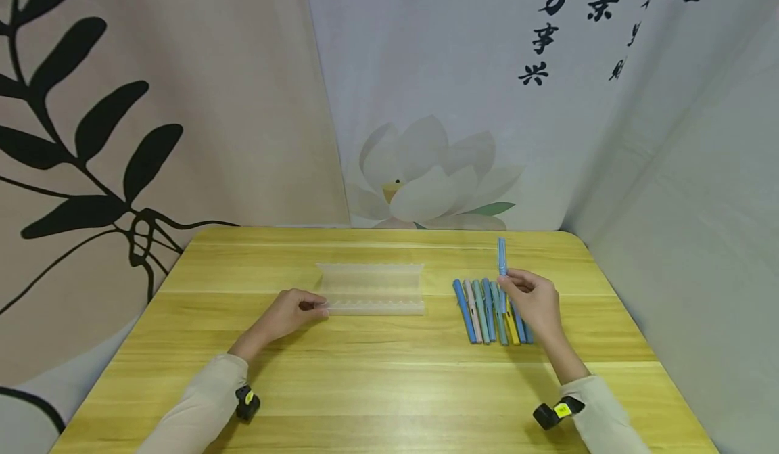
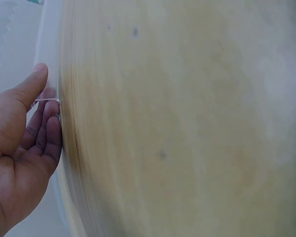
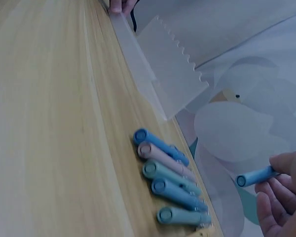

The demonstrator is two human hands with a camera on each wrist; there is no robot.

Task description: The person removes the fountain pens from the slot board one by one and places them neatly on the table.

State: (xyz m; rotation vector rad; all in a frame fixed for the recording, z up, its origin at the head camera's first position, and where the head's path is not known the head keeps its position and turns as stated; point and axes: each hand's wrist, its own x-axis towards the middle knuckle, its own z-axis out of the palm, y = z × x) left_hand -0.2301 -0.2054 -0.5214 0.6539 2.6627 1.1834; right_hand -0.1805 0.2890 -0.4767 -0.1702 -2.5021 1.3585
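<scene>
My right hand (image 1: 537, 303) pinches a light blue marker (image 1: 502, 256) between thumb and fingers, holding it upright over the far side of a row of capped markers (image 1: 473, 310). The row holds blue, pink, green and yellow ones lying side by side, and the hand hides part of its right end. In the right wrist view the held marker (image 3: 256, 176) points one end out past the fingertips. A clear plastic holder (image 1: 371, 309) with a scalloped edge stands left of the row. At its near left corner, my left hand (image 1: 296, 313) grips the edge between thumb and fingers.
The wooden table (image 1: 365, 386) ends at a back edge just beyond the holder and markers. Behind it hangs a pale curtain (image 1: 438, 88) with a lotus print and dark lettering. A small black camera (image 1: 247, 403) is strapped on the left wrist, another (image 1: 556, 412) on the right.
</scene>
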